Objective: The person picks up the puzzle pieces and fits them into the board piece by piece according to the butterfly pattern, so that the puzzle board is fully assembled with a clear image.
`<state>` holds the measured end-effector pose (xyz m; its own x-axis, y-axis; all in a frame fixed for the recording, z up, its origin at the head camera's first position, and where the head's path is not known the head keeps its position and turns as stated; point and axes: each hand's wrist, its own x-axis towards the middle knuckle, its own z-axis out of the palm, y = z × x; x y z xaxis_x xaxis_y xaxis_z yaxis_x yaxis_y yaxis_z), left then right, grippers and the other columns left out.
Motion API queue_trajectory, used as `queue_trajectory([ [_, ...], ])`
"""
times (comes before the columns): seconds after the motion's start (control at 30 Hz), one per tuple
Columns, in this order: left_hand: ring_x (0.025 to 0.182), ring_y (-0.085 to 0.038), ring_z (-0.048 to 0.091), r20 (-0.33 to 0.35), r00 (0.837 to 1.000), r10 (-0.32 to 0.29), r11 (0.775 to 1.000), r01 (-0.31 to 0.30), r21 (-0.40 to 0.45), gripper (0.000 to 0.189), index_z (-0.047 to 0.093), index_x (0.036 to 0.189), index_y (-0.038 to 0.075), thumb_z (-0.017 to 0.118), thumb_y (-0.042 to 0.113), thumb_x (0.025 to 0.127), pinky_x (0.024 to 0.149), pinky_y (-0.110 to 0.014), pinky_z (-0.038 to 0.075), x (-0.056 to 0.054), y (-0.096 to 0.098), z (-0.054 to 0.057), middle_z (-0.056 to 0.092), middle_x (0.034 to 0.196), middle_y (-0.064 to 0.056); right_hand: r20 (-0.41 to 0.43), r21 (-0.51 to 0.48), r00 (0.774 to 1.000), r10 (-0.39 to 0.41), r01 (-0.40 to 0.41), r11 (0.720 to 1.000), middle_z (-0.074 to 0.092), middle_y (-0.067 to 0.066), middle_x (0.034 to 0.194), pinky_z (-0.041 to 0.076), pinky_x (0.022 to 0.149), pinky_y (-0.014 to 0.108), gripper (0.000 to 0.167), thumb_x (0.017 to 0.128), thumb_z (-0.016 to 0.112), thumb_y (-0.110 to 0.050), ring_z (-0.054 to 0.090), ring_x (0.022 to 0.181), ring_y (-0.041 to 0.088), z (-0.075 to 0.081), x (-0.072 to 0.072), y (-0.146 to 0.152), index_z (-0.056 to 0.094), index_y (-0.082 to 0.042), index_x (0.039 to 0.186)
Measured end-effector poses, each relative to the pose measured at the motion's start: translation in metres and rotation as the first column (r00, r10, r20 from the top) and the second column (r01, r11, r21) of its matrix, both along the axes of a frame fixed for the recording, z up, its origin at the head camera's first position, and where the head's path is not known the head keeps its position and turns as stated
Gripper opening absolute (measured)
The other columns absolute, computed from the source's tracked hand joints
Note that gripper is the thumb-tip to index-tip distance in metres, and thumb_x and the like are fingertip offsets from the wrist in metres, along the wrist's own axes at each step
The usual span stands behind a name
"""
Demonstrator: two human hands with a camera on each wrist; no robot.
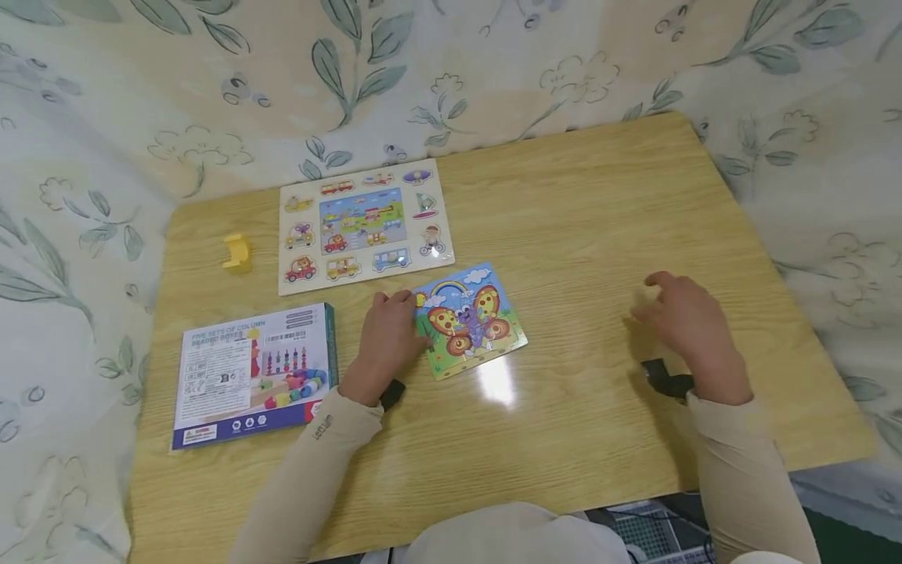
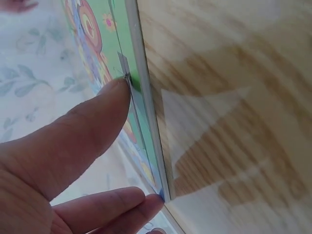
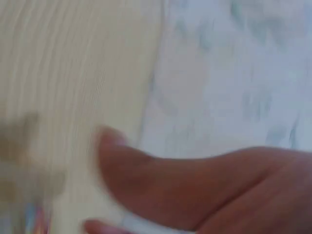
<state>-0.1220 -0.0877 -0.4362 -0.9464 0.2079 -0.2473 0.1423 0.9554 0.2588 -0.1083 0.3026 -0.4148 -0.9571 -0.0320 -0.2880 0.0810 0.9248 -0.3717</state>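
Observation:
A square butterfly puzzle [image 1: 468, 317] with a rainbow and clouds lies near the middle of the wooden table. My left hand [image 1: 390, 335] holds it at its left side. In the left wrist view the thumb [image 2: 105, 109] bears on the green face of the puzzle [image 2: 109, 39] close to its edge, while the other fingers [image 2: 122, 209] meet the corner. Over the right part of the table, my right hand [image 1: 683, 325] is held apart from everything, its fingers loosely bent around nothing. The right wrist view shows its thumb [image 3: 146, 175] blurred.
A vehicle peg puzzle board [image 1: 296, 227] lies behind the butterfly puzzle. To the left are a beaded-column toy box [image 1: 254, 376] and a small yellow block [image 1: 238, 253]. Leaf-patterned cloth [image 1: 493, 70] rises along the table's back and sides.

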Motion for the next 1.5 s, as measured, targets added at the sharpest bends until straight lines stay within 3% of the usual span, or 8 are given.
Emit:
queue_trajectory([
  [0.1, 0.113, -0.032, 0.046, -0.009, 1.0, 0.009, 1.0, -0.009, 0.006, 0.076, 0.053, 0.135, -0.001, 0.082, 0.034, 0.074, 0.095, -0.041, 0.044, 0.001, -0.001, 0.0, 0.052, 0.14, -0.013, 0.108, 0.041, 0.993, -0.047, 0.043, 0.998, 0.048, 0.042, 0.115, 0.043, 0.072, 0.056, 0.068, 0.088, 0.065, -0.029, 0.05, 0.099, 0.053, -0.005, 0.009, 0.034, 0.036, 0.012, 0.134],
  [0.2, 0.112, -0.032, 0.046, -0.025, 1.0, 0.004, 1.0, -0.003, 0.023, 0.075, 0.053, 0.134, -0.001, 0.083, 0.033, 0.074, 0.094, -0.041, 0.044, 0.001, -0.002, 0.0, 0.052, 0.14, -0.013, 0.137, 0.033, 0.988, -0.077, 0.073, 0.997, 0.045, 0.043, 0.117, 0.042, 0.072, 0.055, 0.071, 0.084, 0.069, -0.027, 0.048, 0.101, 0.054, -0.013, 0.015, 0.048, 0.036, 0.012, 0.131],
  [0.47, 0.112, -0.033, 0.046, -0.014, 1.0, -0.01, 0.999, 0.01, 0.035, 0.076, 0.052, 0.135, -0.001, 0.083, 0.032, 0.074, 0.094, -0.041, 0.043, 0.001, 0.001, 0.0, 0.051, 0.14, -0.014, 0.034, -0.033, 0.995, -0.097, 0.098, 0.995, 0.058, 0.034, 0.103, 0.041, 0.061, 0.042, 0.057, 0.081, 0.075, -0.025, 0.056, 0.08, 0.041, -0.025, 0.013, 0.04, 0.045, 0.011, 0.114],
  [0.7, 0.115, -0.033, 0.046, -0.005, 1.0, 0.011, 0.998, -0.011, 0.066, 0.077, 0.051, 0.136, -0.001, 0.083, 0.031, 0.075, 0.096, -0.042, 0.043, 0.001, 0.002, -0.003, 0.05, 0.141, -0.014, -0.106, -0.232, 0.993, -0.058, 0.032, 0.972, 0.064, 0.018, 0.086, 0.039, 0.061, 0.031, 0.032, 0.089, 0.069, -0.028, 0.057, 0.074, 0.026, -0.019, -0.002, -0.02, 0.054, -0.001, 0.097],
  [0.9, 0.116, -0.033, 0.047, -0.022, 0.999, 0.023, 0.995, -0.021, 0.094, 0.076, 0.052, 0.136, 0.0, 0.083, 0.031, 0.074, 0.097, -0.042, 0.044, 0.002, 0.002, -0.007, 0.051, 0.141, -0.013, -0.055, -0.458, 0.996, 0.067, -0.084, 0.885, 0.062, 0.01, 0.083, 0.043, 0.064, 0.031, 0.027, 0.084, 0.075, -0.022, 0.056, 0.074, 0.019, -0.021, -0.011, -0.091, 0.059, -0.003, 0.094],
  [1.03, 0.116, -0.033, 0.047, -0.034, 0.999, 0.034, 0.995, -0.03, 0.096, 0.076, 0.052, 0.136, 0.0, 0.083, 0.031, 0.074, 0.097, -0.043, 0.044, 0.003, 0.003, -0.01, 0.051, 0.141, -0.013, -0.005, -0.493, 0.989, 0.145, -0.128, 0.861, 0.06, 0.005, 0.077, 0.042, 0.063, 0.03, 0.026, 0.081, 0.077, -0.022, 0.053, 0.069, 0.017, -0.031, -0.015, -0.121, 0.059, -0.006, 0.091],
  [1.2, 0.115, -0.033, 0.047, -0.039, 0.998, 0.043, 0.995, -0.039, 0.096, 0.076, 0.052, 0.136, 0.001, 0.084, 0.031, 0.073, 0.096, -0.043, 0.045, 0.003, 0.004, -0.01, 0.051, 0.141, -0.011, 0.013, -0.431, 0.982, 0.188, -0.164, 0.887, 0.056, 0.001, 0.068, 0.039, 0.058, 0.029, 0.026, 0.081, 0.077, -0.024, 0.049, 0.061, 0.016, -0.041, -0.015, -0.137, 0.058, -0.008, 0.09],
  [1.5, 0.11, -0.03, 0.047, -0.056, 0.998, 0.013, 0.997, -0.01, 0.07, 0.077, 0.053, 0.135, 0.0, 0.083, 0.034, 0.073, 0.092, -0.041, 0.045, 0.002, 0.005, -0.008, 0.052, 0.14, -0.011, -0.003, -0.291, 0.981, 0.196, -0.189, 0.938, 0.056, 0.003, 0.071, 0.037, 0.057, 0.029, 0.025, 0.082, 0.075, -0.027, 0.048, 0.062, 0.017, -0.04, -0.013, -0.14, 0.06, -0.008, 0.087],
])
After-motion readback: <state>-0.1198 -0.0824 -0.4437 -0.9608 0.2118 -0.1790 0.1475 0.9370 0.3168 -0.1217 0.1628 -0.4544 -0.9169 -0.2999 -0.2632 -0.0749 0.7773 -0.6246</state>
